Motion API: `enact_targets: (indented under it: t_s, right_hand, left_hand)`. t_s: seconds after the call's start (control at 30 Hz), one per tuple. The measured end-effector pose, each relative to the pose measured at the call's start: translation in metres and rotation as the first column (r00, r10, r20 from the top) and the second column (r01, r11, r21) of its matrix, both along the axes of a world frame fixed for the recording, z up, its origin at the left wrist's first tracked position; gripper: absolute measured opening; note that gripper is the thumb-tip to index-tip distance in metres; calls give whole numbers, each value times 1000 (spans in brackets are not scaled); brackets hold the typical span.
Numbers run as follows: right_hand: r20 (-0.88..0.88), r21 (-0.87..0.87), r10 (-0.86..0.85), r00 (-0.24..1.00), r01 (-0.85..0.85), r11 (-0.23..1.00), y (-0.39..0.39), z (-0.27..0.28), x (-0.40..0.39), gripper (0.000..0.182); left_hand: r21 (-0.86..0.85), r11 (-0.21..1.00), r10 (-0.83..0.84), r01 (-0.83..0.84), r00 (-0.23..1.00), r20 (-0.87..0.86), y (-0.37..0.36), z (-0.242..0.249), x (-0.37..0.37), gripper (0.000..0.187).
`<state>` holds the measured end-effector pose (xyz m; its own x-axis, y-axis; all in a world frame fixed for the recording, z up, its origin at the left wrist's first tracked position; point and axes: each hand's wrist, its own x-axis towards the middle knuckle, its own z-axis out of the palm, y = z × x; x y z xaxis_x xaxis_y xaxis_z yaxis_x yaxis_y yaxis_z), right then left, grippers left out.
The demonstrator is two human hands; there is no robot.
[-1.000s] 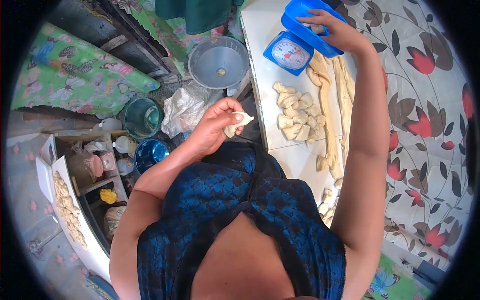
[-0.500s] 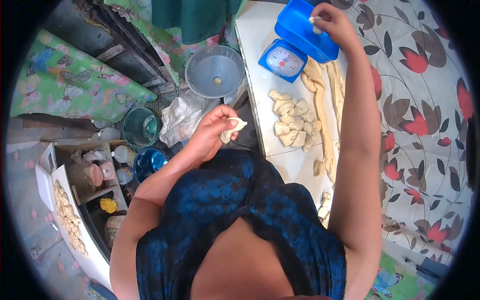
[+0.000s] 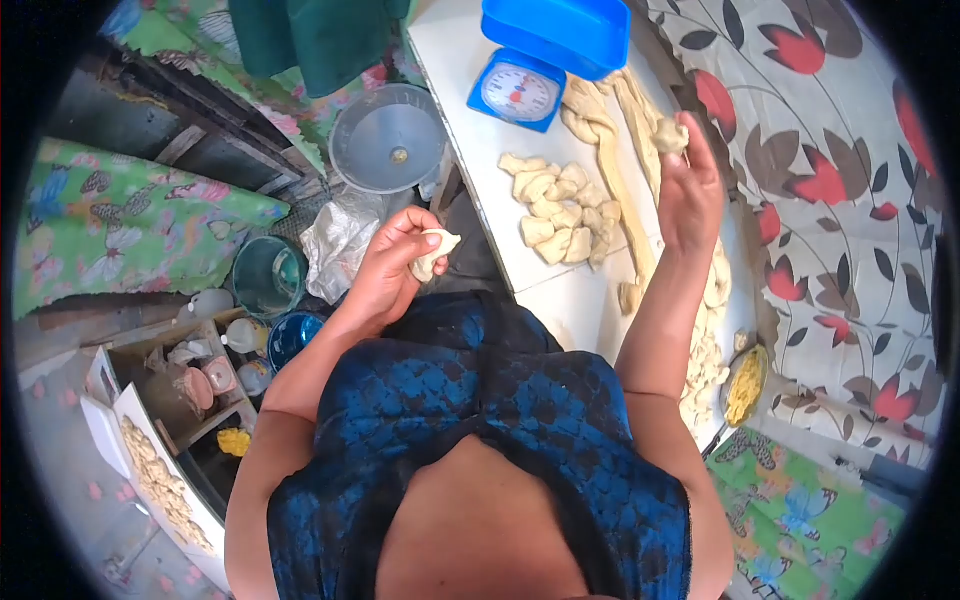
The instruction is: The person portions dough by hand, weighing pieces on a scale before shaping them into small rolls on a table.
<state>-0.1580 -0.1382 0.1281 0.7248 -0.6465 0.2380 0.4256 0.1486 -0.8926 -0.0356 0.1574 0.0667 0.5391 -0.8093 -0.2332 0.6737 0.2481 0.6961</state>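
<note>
The left hand (image 3: 390,262) pinched dough (image 3: 432,258); the right hand (image 3: 692,205) grasped a lump (image 3: 670,136); such softness likely called for light fingertips.

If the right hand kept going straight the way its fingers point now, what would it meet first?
Likely the white sheet with red and grey flowers, just ahead of the right hand's fingertips, though depth is unclear from this view.

No words or numbers are legible; the blue scale dial (image 3: 519,92) has marks too small to read.
</note>
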Motion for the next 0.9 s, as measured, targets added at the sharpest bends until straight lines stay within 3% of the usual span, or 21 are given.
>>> enact_targets:
  t_s: [0.03,0.1,0.17,0.23,0.3,0.43,0.5,0.53,0.57,0.6,0.63,0.67,0.7,0.73,0.77,0.83,0.9]
  right_hand:
    - [-139,-112,-128,982,113,987,6,-7,-13,43]
    - [-136,-60,-190,972,183,981,8,-20,-38,37]
    - [-244,-293,-378,893,304,906,8,-28,-67,27]
    - [-290,-247,-385,876,320,914,10,-39,-98,20]
    - [-397,-315,-471,788,365,876,22,-42,-118,18]
    - [-472,-219,-405,783,341,914,56,-58,-139,22]
    - [-457,-239,-458,762,391,889,63,-61,-149,12]
    - [-548,-369,-527,650,378,849,59,-60,-159,8]
    - [-611,-490,-595,522,341,802,55,-59,-169,13]
    - [-758,-448,-503,415,229,864,49,-53,-176,20]
    - [-757,-446,-503,417,232,864,44,-54,-181,20]
    - [-658,-713,-646,387,-44,700,40,-56,-186,17]
    - [-517,-853,-753,408,-318,413,37,-57,-187,15]
    - [-514,-855,-727,455,-201,478,42,-52,-174,14]
    - [-516,-853,-721,463,-205,479,48,-50,-159,14]
    - [-571,-746,-542,616,-115,656,58,-50,-128,17]
    - [-693,-601,-375,616,-206,772,66,-56,-97,22]
  left_hand:
    - [0,1000,-14,14,1000,3,0,0,-2,7]
    - [5,1000,-28,28,1000,9,-4,2,-3,7]
    - [18,999,-46,46,999,4,-4,2,-6,7]
    - [5,999,-35,34,999,37,-5,1,-5,7]
    - [27,999,-29,28,999,37,-5,1,-5,9]
    - [35,999,-39,37,998,54,-6,0,-5,10]
    - [22,998,-62,61,998,32,-8,1,-9,7]
    - [24,998,-62,61,998,34,-8,1,-10,7]
    - [21,996,-91,91,995,26,-8,0,-11,7]
    - [18,992,-121,121,992,19,-8,-1,-12,7]
    - [20,992,-123,123,992,23,-8,-2,-13,7]
    - [32,992,-127,126,992,27,-7,-3,-14,7]
    - [43,991,-128,126,991,31,-7,-4,-15,8]
    - [44,992,-121,120,992,31,-8,-2,-17,8]
    - [40,991,-125,125,992,5,-8,2,-19,8]
    - [37,992,-122,123,992,-15,-9,4,-22,9]
    - [39,992,-122,123,992,-14,-8,0,-24,14]
